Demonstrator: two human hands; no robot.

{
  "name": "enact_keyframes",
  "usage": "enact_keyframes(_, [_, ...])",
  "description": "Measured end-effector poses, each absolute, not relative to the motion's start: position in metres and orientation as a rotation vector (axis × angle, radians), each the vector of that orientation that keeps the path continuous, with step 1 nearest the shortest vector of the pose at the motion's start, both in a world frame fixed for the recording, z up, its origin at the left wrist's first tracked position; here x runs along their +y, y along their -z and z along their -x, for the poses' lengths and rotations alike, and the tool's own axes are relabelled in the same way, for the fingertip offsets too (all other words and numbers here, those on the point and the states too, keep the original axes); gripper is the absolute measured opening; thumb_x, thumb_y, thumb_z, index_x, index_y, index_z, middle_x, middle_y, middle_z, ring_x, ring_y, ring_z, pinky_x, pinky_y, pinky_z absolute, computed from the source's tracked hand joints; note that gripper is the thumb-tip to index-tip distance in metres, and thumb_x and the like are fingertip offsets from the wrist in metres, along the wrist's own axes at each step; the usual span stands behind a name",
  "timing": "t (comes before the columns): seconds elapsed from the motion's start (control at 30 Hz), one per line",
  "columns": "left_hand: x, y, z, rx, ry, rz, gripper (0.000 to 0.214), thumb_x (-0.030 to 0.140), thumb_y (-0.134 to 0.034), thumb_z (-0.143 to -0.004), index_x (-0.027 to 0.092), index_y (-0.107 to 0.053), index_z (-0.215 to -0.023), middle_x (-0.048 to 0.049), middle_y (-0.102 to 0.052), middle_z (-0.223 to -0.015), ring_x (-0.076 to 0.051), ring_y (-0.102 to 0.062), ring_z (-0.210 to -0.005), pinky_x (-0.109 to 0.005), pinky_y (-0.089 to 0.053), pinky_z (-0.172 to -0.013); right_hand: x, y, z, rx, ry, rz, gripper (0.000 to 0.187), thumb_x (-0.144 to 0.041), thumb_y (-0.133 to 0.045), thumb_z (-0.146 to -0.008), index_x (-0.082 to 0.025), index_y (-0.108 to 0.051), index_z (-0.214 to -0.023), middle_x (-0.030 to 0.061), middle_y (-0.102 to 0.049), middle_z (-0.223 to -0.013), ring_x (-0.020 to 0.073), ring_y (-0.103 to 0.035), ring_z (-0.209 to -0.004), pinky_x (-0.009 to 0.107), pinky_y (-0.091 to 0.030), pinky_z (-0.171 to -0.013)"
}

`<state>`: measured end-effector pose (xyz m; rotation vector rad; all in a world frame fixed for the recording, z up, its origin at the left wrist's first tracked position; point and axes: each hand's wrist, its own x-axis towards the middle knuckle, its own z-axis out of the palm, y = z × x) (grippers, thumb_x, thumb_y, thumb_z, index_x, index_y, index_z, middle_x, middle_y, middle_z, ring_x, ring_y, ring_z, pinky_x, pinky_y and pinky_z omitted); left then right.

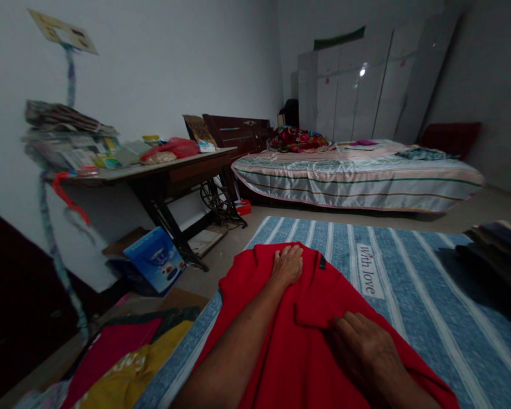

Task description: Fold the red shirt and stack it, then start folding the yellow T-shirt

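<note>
A red shirt [259, 318] lies spread on a blue-and-white striped bed cover, with a small dark label near its upper right edge. My left hand [287, 264] rests flat on the upper part of the shirt, fingers stretched toward its far edge. Nearer to me, my right hand [364, 343] pinches the end of a sleeve [317, 309] that is folded inward over the shirt's body. The right fingertips are partly hidden behind the hand. The lower part of the shirt runs out of view.
The striped cover [426, 295] bears the words "With love". Dark folded clothes [498, 267] are stacked at the right. Pink and yellow cloths [140, 363] lie low at the left. Beyond are a blue box [155, 261], a cluttered sewing table [153, 170] and another bed [344, 182].
</note>
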<state>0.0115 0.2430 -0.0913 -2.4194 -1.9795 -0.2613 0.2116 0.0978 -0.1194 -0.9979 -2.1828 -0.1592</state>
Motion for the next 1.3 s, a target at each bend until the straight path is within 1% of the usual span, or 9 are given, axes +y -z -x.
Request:
enact_keyframes(0.13, [0.243,0.089,-0.012,-1.984,0.255,2.429,0.043,0.030,-0.031,-0.094,0.027,-0.044,-0.136,-0.0021,-0.041,-0.147,-0.023,-0.035,-0.135,-0.052,-0.027,-0.109,0.098,0.119,-0.212,-2.196,0.170,1.026,0.014,-0.016,-0.045,-0.091,-0.021,-0.053,-0.081,0.0007,-0.053,-0.068,0.0157,-0.042,-0.060,0.031,-0.024,-0.059])
enact_keyframes(0.3, [0.246,0.089,-0.012,-1.980,0.250,2.427,0.045,0.030,-0.030,-0.094,0.025,-0.044,-0.136,-0.0040,-0.040,-0.148,-0.026,-0.035,-0.135,-0.053,-0.027,-0.108,0.099,0.111,-0.212,-2.220,0.191,1.052,0.015,-0.017,-0.045,-0.091,-0.021,-0.054,-0.080,0.0012,-0.053,-0.068,0.0152,-0.042,-0.060,0.031,-0.024,-0.059])
enact_keyframes(0.47, [0.249,0.093,-0.011,-1.946,0.269,2.420,0.044,0.030,-0.030,-0.094,0.027,-0.045,-0.136,-0.0023,-0.041,-0.148,-0.025,-0.034,-0.135,-0.051,-0.028,-0.108,0.098,0.107,-0.212,-2.209,0.190,1.044,0.014,-0.017,-0.045,-0.091,-0.021,-0.055,-0.081,0.0016,-0.054,-0.068,0.0153,-0.042,-0.060,0.032,-0.024,-0.058])
enact_keyframes(0.63, [0.249,0.095,-0.011,-1.950,0.272,2.414,0.044,0.031,-0.030,-0.094,0.028,-0.046,-0.135,-0.0022,-0.041,-0.147,-0.024,-0.035,-0.135,-0.050,-0.028,-0.108,0.098,0.111,-0.212,-2.216,0.176,1.075,0.016,-0.018,-0.045,-0.091,-0.021,-0.054,-0.077,0.0016,-0.053,-0.067,0.0162,-0.042,-0.061,0.032,-0.023,-0.058])
enact_keyframes(1.07, [0.252,0.099,-0.009,-1.945,0.272,2.419,0.045,0.032,-0.030,-0.095,0.026,-0.043,-0.137,-0.0024,-0.040,-0.148,-0.024,-0.033,-0.135,-0.052,-0.026,-0.108,0.097,0.107,-0.212,-2.216,0.190,1.056,0.017,-0.017,-0.046,-0.091,-0.021,-0.052,-0.076,0.0012,-0.053,-0.066,0.0151,-0.042,-0.060,0.031,-0.023,-0.058])
enact_keyframes(1.3, [0.251,0.098,-0.009,-1.959,0.282,2.419,0.045,0.032,-0.030,-0.094,0.028,-0.044,-0.136,-0.0014,-0.040,-0.148,-0.023,-0.033,-0.136,-0.051,-0.025,-0.109,0.096,0.106,-0.211,-2.205,0.178,1.073,0.017,-0.016,-0.045,-0.090,-0.021,-0.053,-0.076,0.0009,-0.052,-0.066,0.0157,-0.041,-0.060,0.031,-0.023,-0.058])
